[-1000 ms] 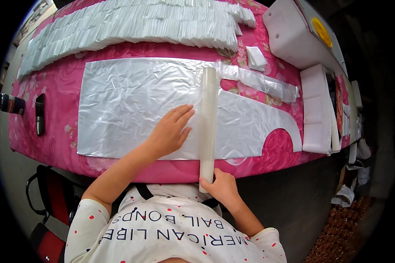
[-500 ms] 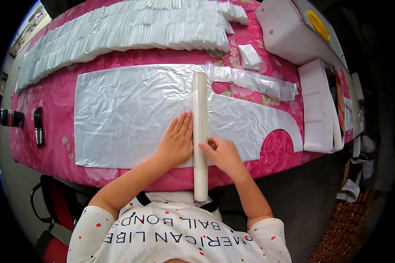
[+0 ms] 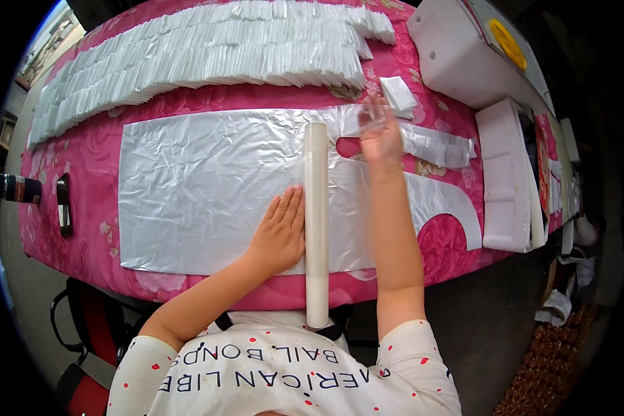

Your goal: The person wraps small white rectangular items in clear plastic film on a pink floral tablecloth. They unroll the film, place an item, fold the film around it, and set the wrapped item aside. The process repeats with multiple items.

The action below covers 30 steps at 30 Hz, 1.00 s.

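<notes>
A thin, shiny white plastic apron (image 3: 187,187) lies spread across the pink flowered tablecloth. Across it rests a long pale tube (image 3: 316,229), whose near end sticks out past the table's front edge. My left hand (image 3: 279,232) lies flat on the plastic with fingers stretched, its edge against the tube's left side. Farther off, my right hand (image 3: 381,135) is over the upper plastic strap (image 3: 437,144) to the right of the tube. Motion smears its fingers, so I cannot tell whether they grip the strap. A small folded white plastic packet (image 3: 398,96) lies just beyond that hand.
Dense rows of folded white plastic packets (image 3: 187,55) fill the table's far side. White foam boxes (image 3: 509,180) stand at the right, with a yellow ring-shaped thing (image 3: 507,41) above. At the left are a black phone-like object (image 3: 64,205) and a dark bottle (image 3: 19,188).
My right hand has left the tube's right side and moved away from me to the upper strap. My left hand and the tube stay in nearly the same place.
</notes>
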### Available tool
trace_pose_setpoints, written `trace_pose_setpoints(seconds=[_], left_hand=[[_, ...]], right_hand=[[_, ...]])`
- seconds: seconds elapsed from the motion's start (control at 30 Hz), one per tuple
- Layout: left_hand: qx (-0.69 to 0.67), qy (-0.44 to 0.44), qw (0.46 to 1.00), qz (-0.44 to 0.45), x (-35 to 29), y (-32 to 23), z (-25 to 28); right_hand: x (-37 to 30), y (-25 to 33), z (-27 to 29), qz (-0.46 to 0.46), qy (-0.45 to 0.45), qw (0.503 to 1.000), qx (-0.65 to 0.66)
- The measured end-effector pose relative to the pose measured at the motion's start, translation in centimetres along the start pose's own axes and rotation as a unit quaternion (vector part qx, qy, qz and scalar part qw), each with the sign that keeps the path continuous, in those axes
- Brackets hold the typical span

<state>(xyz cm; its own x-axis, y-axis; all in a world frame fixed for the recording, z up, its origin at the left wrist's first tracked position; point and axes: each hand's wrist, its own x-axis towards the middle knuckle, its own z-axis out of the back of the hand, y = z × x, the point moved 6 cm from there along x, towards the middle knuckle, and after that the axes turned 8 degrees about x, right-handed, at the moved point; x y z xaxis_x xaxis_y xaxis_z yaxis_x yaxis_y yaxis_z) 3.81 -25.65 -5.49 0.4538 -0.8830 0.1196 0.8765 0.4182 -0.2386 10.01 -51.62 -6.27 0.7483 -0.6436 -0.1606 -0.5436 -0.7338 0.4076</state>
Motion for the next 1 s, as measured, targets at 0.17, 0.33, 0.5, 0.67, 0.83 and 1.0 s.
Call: trace_pose_setpoints(seconds=[0.17, 0.33, 0.5, 0.67, 0.83, 1.0], left_hand=[[-0.014, -0.001, 1.0, 0.001, -0.1, 0.0, -0.1], [-0.005, -0.009, 1.0, -0.004, 0.0, -0.1, -0.3], [0.0, -0.011, 1.0, 0.003, -0.3, 0.3, -0.5], [-0.035, -0.015, 0.999, -0.024, -0.3, 0.2, -0.9], [0.033, -0.088, 0.995, -0.016, -0.2, 0.1, -1.8], [-0.023, -0.051, 0.998, -0.004, 0.0, -0.1, -1.3]], right_hand=[[3.0, 15.9, 2.5, 0.117, -0.067, 0.991, 0.016], [1.4, 22.5, -1.8, 0.205, -0.069, 0.973, -0.084], [-5.4, 9.4, -15.7, 0.186, 0.113, 0.94, -0.262], [-14.1, -13.8, -19.7, -0.01, 0.324, 0.865, -0.382], [-19.1, -29.5, -16.0, 0.042, 0.429, 0.707, -0.561], [-21.5, -33.6, -12.3, -0.009, 0.477, 0.557, -0.68]])
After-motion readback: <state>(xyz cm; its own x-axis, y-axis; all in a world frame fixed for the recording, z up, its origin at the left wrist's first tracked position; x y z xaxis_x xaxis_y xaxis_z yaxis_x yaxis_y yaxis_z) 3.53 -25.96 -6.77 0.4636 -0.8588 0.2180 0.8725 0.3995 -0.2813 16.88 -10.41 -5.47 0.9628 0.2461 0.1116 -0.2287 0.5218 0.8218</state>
